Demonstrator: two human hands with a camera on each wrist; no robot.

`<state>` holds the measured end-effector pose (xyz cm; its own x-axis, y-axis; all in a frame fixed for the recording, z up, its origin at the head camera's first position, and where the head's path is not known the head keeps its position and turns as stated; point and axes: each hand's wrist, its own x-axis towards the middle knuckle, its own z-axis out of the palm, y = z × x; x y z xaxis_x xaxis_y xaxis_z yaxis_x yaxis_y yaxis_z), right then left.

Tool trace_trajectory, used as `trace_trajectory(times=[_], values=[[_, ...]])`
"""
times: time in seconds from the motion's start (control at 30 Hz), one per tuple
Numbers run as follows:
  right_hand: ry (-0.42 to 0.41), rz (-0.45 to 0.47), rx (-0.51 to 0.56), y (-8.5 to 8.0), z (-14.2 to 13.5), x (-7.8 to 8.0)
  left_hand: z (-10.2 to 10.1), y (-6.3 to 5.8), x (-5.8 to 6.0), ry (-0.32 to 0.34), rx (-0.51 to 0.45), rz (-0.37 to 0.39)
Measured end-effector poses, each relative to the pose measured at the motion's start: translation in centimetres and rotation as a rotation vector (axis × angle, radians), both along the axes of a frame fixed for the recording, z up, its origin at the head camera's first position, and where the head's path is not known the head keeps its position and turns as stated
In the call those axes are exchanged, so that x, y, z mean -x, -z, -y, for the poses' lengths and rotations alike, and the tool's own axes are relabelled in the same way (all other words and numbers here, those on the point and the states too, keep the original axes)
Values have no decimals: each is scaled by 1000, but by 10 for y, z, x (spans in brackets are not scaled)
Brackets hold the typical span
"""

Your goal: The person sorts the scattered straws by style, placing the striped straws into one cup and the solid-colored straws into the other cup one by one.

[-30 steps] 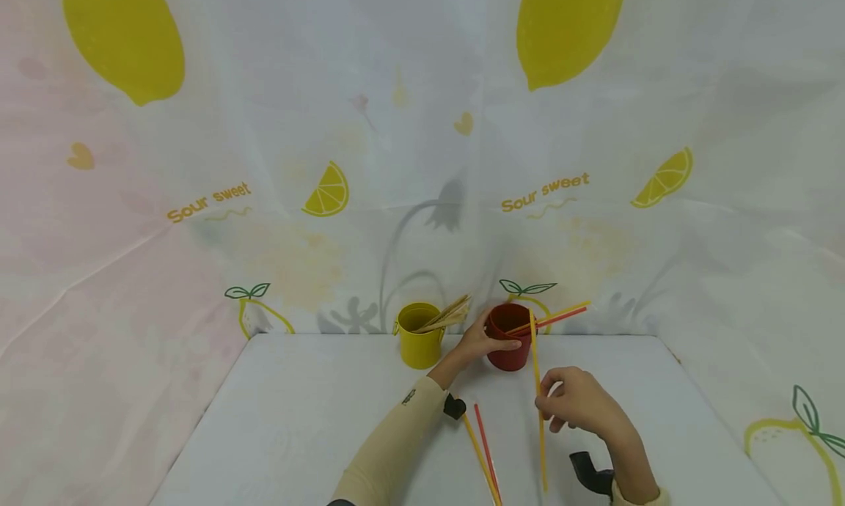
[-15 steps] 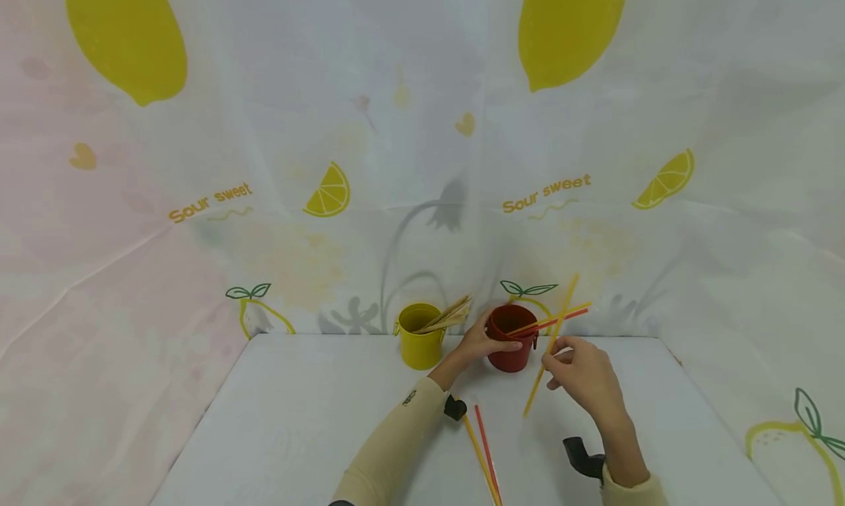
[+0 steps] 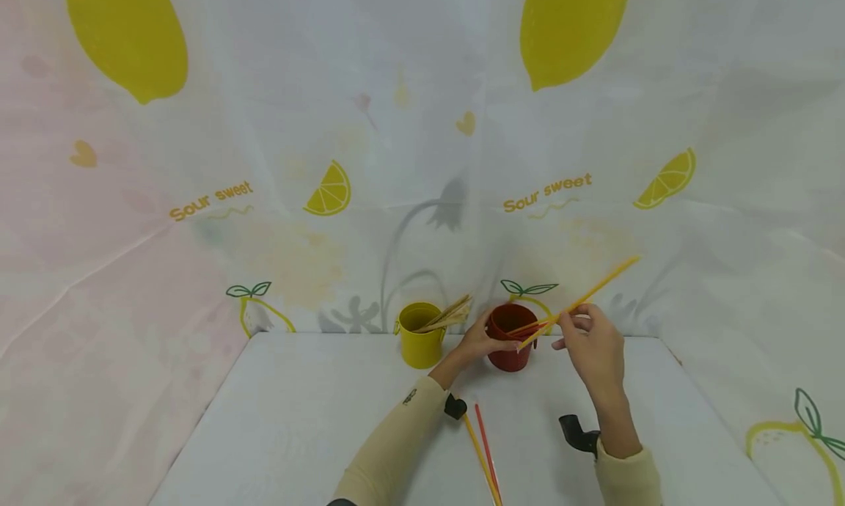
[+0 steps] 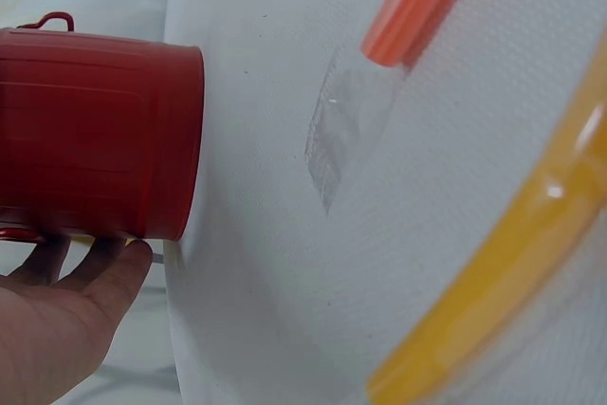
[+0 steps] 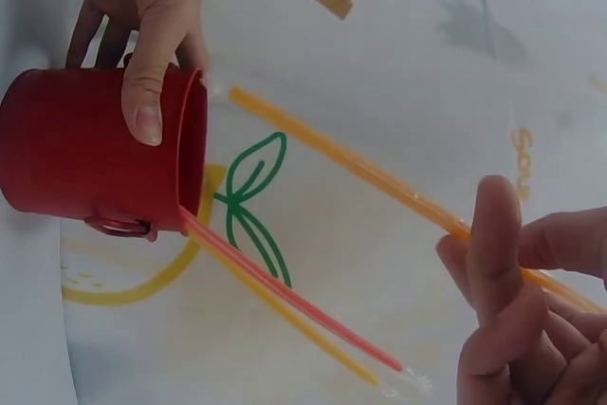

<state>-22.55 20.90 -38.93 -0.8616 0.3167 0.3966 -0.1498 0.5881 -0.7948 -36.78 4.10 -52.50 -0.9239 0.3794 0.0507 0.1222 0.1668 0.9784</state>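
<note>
My left hand [image 3: 474, 345] grips a small red bucket [image 3: 507, 361] at the back of the table, thumb across its front and fingers round the far side. My right hand [image 3: 599, 352] pinches a yellow-orange straw [image 3: 609, 277] in a clear wrapper. In the head view this straw slants, its lower end in front of the bucket's rim. The right wrist view shows that end of the held straw [image 5: 351, 163] just outside the bucket's mouth. A red straw [image 5: 322, 313] and a yellow straw [image 5: 285, 308] lean out of the bucket's right side.
Left of the red bucket stands a yellow bucket [image 3: 419, 350] holding paper-wrapped sticks [image 3: 450, 315]. On the white table [image 3: 297, 411], a red straw [image 3: 484, 434] and a yellow straw [image 3: 478, 444] lie near the front. A lemon-print cloth [image 3: 409, 161] hangs behind.
My right hand has moved up and away from me with the yellow-orange straw, which has turned from nearly upright to a slant toward the bucket. The left hand stays on the red bucket.
</note>
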Motion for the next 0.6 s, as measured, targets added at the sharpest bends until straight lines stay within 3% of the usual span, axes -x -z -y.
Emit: trace_trajectory(times=[0.27,0.6], values=[[112,-228,66,11,2,11,1,0,1,9,1,-23],[190,-292,-3,29,7,21,1,-1,0,9,1,-20]])
